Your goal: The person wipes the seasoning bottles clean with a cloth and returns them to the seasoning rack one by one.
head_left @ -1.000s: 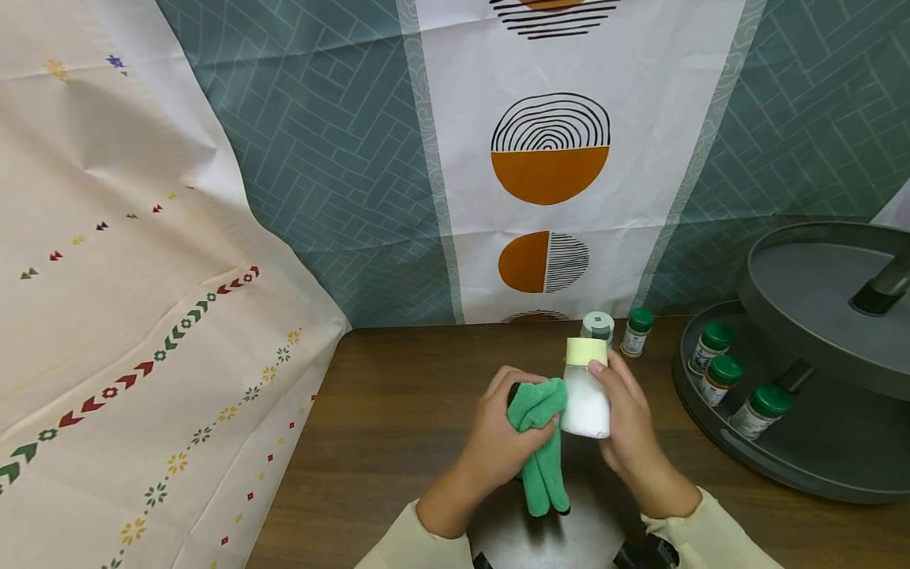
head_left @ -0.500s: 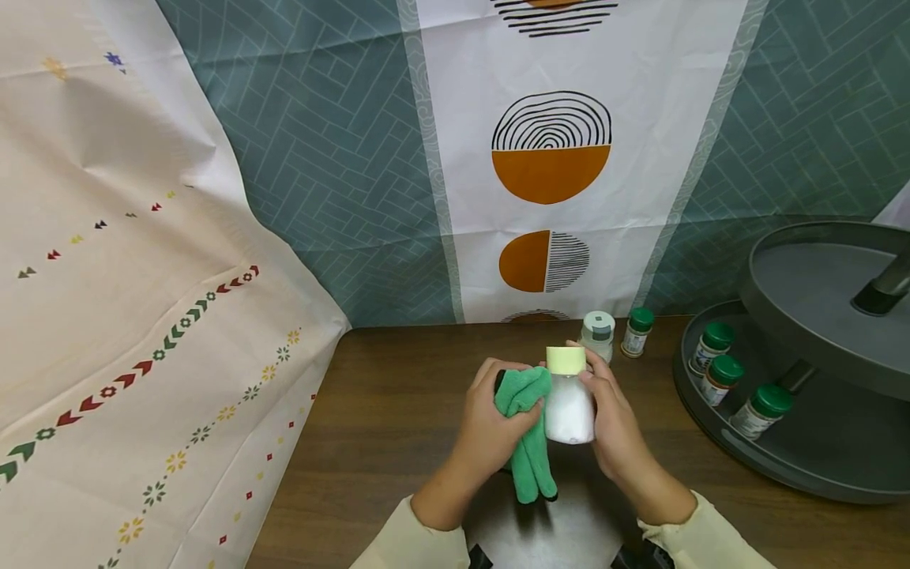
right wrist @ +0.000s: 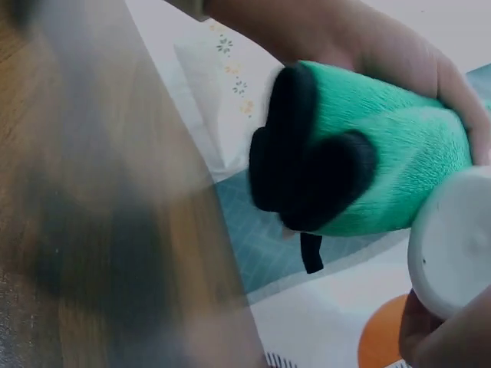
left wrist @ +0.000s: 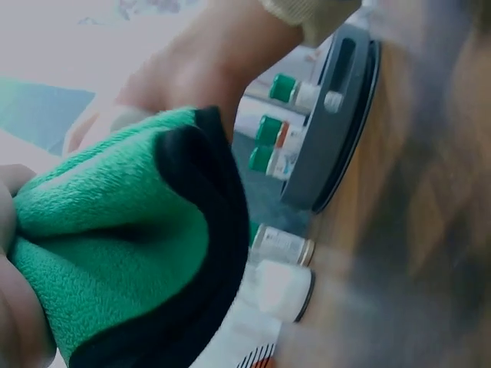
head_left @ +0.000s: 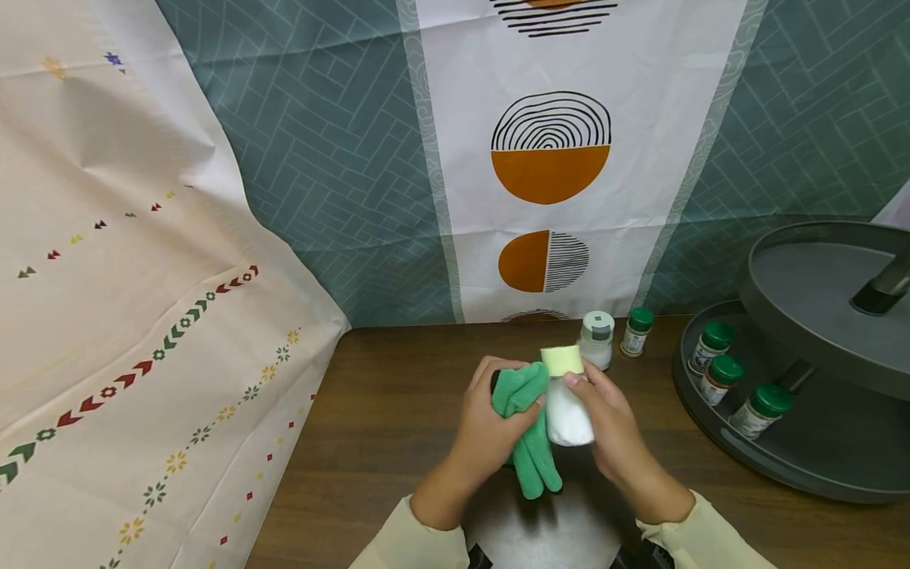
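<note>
In the head view my left hand point(head_left: 478, 431) grips a folded green cloth point(head_left: 538, 462) with black edging, its lower folds hanging down. My right hand point(head_left: 613, 423) holds a jar of white contents point(head_left: 567, 419) with a pale yellow lid point(head_left: 562, 360), fingers behind and thumb in front. The jar leans a little to the left, and the cloth meets its left side. The left wrist view shows the cloth point(left wrist: 130, 215) up close. From the right wrist camera, the jar's round white base point(right wrist: 456, 238) appears against the bunched cloth point(right wrist: 399, 161).
Behind the hands stand a white-lidded jar point(head_left: 597, 340) and a green-lidded spice jar point(head_left: 636, 332). To the right is a dark two-tier round tray point(head_left: 764, 468) with several green-lidded jars point(head_left: 725, 371). A shiny grey surface point(head_left: 554, 529) lies below the hands on the wooden table point(head_left: 384, 411).
Both hands have shifted slightly left with the cloth and the jar. The jar's top now tips further left, and more of the white-lidded jar behind it shows.
</note>
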`<state>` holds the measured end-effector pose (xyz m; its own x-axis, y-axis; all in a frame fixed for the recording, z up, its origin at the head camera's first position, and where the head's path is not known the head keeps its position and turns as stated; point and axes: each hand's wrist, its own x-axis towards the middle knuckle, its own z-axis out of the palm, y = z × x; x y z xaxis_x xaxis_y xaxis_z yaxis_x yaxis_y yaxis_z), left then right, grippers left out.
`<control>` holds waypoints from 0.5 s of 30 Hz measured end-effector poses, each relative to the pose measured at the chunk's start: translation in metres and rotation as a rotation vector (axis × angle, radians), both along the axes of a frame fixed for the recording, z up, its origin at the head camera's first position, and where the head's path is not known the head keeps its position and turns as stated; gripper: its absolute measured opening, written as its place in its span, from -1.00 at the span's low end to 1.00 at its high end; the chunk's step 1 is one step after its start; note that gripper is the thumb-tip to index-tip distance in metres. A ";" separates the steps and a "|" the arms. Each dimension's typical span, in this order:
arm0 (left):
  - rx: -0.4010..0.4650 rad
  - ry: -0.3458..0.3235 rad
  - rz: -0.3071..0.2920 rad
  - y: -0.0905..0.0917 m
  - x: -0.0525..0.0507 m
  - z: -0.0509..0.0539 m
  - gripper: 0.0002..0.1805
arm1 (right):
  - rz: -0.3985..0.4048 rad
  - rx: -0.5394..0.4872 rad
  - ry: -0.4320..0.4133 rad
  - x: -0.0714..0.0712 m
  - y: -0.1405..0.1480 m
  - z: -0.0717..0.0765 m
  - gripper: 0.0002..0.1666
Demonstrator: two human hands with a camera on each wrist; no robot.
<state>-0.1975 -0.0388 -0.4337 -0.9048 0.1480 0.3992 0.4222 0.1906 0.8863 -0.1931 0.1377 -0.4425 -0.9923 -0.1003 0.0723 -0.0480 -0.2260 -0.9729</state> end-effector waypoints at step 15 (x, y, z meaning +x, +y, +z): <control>-0.072 0.076 -0.115 0.010 0.009 -0.003 -0.60 | 0.094 -0.136 0.055 -0.012 0.014 -0.003 -0.47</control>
